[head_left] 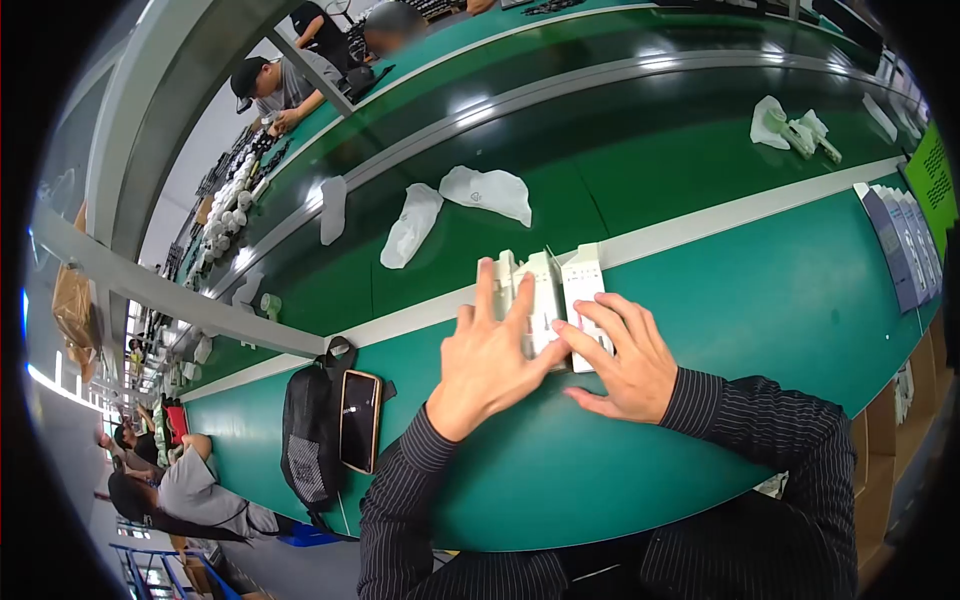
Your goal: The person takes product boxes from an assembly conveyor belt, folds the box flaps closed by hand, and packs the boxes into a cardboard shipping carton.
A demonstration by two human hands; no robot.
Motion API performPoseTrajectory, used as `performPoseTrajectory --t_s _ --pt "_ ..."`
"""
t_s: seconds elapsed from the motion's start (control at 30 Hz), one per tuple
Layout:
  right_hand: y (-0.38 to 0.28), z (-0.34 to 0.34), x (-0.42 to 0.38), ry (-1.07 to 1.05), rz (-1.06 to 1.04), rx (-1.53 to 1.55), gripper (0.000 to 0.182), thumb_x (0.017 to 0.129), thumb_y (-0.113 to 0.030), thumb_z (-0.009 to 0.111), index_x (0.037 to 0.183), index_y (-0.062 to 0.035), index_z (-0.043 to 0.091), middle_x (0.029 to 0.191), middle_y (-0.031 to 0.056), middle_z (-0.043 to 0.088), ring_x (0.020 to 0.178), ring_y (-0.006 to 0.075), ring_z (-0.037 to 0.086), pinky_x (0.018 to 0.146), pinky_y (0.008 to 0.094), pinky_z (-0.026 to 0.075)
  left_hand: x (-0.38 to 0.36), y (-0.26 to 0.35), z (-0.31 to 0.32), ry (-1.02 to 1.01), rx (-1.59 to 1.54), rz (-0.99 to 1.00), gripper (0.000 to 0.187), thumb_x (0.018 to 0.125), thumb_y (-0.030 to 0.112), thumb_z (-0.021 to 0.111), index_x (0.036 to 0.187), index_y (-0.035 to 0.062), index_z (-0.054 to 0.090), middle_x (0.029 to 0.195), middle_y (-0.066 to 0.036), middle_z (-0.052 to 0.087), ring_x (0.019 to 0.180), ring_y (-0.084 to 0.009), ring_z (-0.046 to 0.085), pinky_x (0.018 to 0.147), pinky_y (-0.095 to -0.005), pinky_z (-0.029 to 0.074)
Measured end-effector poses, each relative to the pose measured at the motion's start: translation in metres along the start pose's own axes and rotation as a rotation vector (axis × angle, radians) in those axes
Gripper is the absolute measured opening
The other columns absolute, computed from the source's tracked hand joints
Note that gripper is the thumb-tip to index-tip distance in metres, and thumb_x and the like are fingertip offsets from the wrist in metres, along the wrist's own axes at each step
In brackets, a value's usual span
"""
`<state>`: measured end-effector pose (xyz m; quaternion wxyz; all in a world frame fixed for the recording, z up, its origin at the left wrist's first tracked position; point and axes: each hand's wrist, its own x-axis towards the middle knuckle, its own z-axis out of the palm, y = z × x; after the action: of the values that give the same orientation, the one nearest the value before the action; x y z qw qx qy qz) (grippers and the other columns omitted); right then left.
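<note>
A few slim white cartons stand side by side at the green table's far edge, with their top flaps raised. My left hand (pixel 490 365) lies over the left carton (pixel 504 270) and the middle carton (pixel 546 297), its fingers spread and touching them. The thumb reaches toward the bottom of the middle one. On the right carton (pixel 581 283) rest the fingertips of my right hand (pixel 630 365), stretched out and apart. A narrow dark gap separates the middle and right cartons. My fingers hide parts of the cartons' fronts.
A black bag (pixel 310 435) and a phone (pixel 360 420) lie left on the table (pixel 560 490). Blue-grey cartons (pixel 895 245) stand at far right. The green conveyor belt (pixel 620 180) beyond carries white pouches (pixel 485 192) and light-green parts (pixel 800 138). Other people work farther off.
</note>
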<state>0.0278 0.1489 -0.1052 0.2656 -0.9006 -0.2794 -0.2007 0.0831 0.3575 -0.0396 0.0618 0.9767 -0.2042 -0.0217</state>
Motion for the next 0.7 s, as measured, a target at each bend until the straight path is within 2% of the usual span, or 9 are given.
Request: performPoseTrajectory --t_s 0.13,0.23,0.27,0.33,0.37,0.4,0.47,0.5,0.7 --pt "-0.003 -0.003 0.003 0.010 0.047 -0.048 0.086 0.072 -0.035 0.088 0.148 -0.0190 0.053 0.134 0.0162 0.050 0.123 0.0391 0.049 0.103 0.0502 0.044 -0.002 0.000 -0.001 -0.157 -0.075 0.088 0.086 0.087 0.057 0.071 0.157 0.0137 0.045 0.165 -0.033 0.024 0.120 -0.0510 0.060 0.096 -0.0517 0.056" --pt "-0.005 -0.005 0.004 -0.004 0.040 -0.107 0.083 0.072 -0.038 0.088 0.146 -0.0191 0.056 0.129 0.0151 0.051 0.121 0.0379 0.050 0.102 0.0495 0.044 -0.011 -0.026 0.005 0.029 -0.174 0.384 0.087 0.086 0.043 0.077 0.159 0.0131 0.041 0.166 -0.031 0.022 0.120 -0.0447 0.061 0.092 -0.0470 0.058" --pt "-0.005 -0.004 0.006 -0.008 0.024 -0.141 0.082 0.072 -0.039 0.088 0.145 -0.0190 0.057 0.128 0.0147 0.051 0.120 0.0373 0.050 0.101 0.0492 0.044 -0.012 -0.034 0.003 0.031 -0.180 0.377 0.087 0.086 0.043 0.077 0.159 0.0131 0.041 0.166 -0.031 0.022 0.120 -0.0447 0.061 0.092 -0.0470 0.058" --pt "-0.003 -0.001 0.007 -0.021 0.000 -0.174 0.081 0.072 -0.040 0.088 0.144 -0.0189 0.059 0.126 0.0143 0.051 0.119 0.0368 0.050 0.100 0.0489 0.044 -0.009 -0.045 -0.001 -0.130 -0.670 0.108 0.087 0.086 0.029 0.080 0.160 0.0117 0.038 0.167 -0.030 0.020 0.122 -0.0385 0.062 0.088 -0.0397 0.060" --pt "-0.001 0.002 0.007 -0.025 -0.011 -0.205 0.081 0.071 -0.041 0.089 0.143 -0.0190 0.059 0.126 0.0144 0.051 0.119 0.0369 0.050 0.100 0.0487 0.044 -0.006 -0.055 0.015 0.002 -0.726 0.105 0.071 0.092 0.022 0.076 0.154 0.0084 0.043 0.155 -0.028 0.041 0.111 -0.0270 0.067 0.078 -0.0303 0.058" --pt "0.000 0.004 0.006 -0.031 -0.023 -0.237 0.080 0.071 -0.043 0.089 0.142 -0.0190 0.060 0.125 0.0145 0.052 0.119 0.0371 0.050 0.100 0.0484 0.044 -0.006 -0.062 0.029 0.007 -0.738 0.095 0.071 0.092 0.022 0.076 0.154 0.0084 0.043 0.155 -0.028 0.041 0.111 -0.0270 0.067 0.078 -0.0303 0.058" --pt "0.002 0.003 0.005 -0.046 -0.050 -0.275 0.080 0.070 -0.044 0.089 0.141 -0.0191 0.061 0.125 0.0145 0.052 0.119 0.0372 0.050 0.100 0.0481 0.044 -0.005 -0.066 0.053 -0.017 -1.202 -0.142 0.058 0.092 0.018 0.075 0.143 0.0035 0.050 0.133 -0.024 0.060 0.090 -0.0220 0.072 0.071 -0.0310 0.058" --pt "0.002 0.006 0.005 -0.052 -0.040 -0.280 0.081 0.070 -0.045 0.089 0.141 -0.0193 0.061 0.126 0.0149 0.052 0.120 0.0374 0.050 0.100 0.0482 0.044 -0.007 -0.065 0.072 0.144 -1.122 -0.071 0.052 0.094 0.017 0.073 0.137 0.0007 0.051 0.115 -0.019 0.067 0.076 -0.0178 0.069 0.066 -0.0296 0.055" --pt "-0.009 0.005 0.012 -0.106 0.006 -0.249 0.084 0.069 -0.055 0.088 0.141 -0.0209 0.061 0.136 0.0165 0.051 0.128 0.0393 0.047 0.102 0.0539 0.043 -0.010 -0.054 0.076 0.323 -0.958 -0.090 0.051 0.094 0.018 0.073 0.135 -0.0027 0.051 0.111 -0.019 0.067 0.063 -0.0168 0.062 0.061 -0.0312 0.052"
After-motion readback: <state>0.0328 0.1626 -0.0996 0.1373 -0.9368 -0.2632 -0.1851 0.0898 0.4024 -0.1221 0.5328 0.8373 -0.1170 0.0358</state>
